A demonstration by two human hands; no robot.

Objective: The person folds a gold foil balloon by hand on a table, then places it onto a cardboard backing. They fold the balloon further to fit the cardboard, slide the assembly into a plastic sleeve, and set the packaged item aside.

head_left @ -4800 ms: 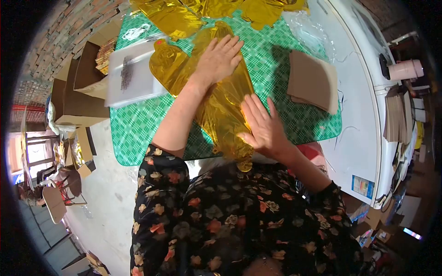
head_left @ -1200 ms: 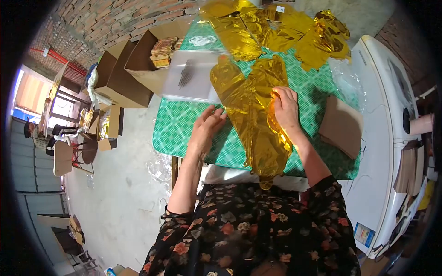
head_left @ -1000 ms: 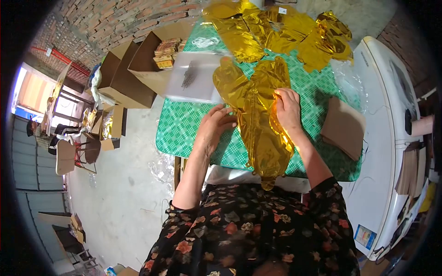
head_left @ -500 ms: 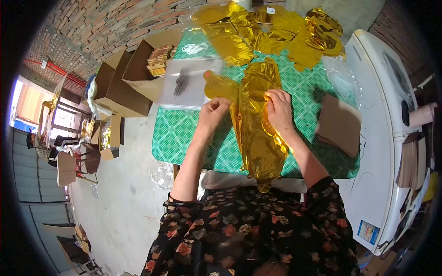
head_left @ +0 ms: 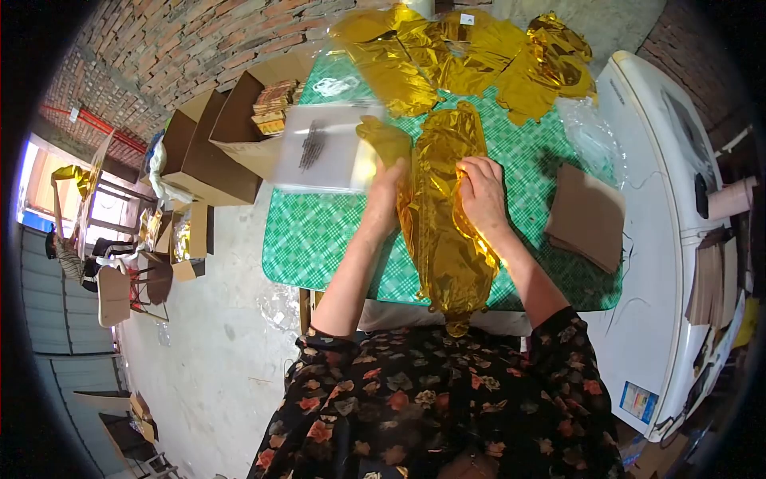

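Observation:
A flat gold foil balloon (head_left: 451, 215) lies lengthwise on the green checked tablecloth (head_left: 319, 239) in front of me, folded into a long strip. Its near end hangs over the table edge toward my shirt. A thin flap at its upper left is raised and slightly blurred. My left hand (head_left: 386, 190) is closed at the lower part of this flap, its fingertips partly hidden. On the strip's right edge, my right hand (head_left: 483, 191) pinches the crinkled foil with curled fingers. More gold foil balloons (head_left: 471, 60) are spread flat at the table's far side.
Left of the foil is a stack of clear plastic bags (head_left: 319, 148), beside an open cardboard box (head_left: 239, 132) with bundles inside. Brown cardboard sheets (head_left: 586, 215) lie at right, next to a white appliance (head_left: 662, 239). Another person (head_left: 70, 251) sits far left, raising gold foil.
My left hand has moved right and slightly up, against the flap, which has swung upright. My right hand stays in place. The far person's arm has come up with gold foil.

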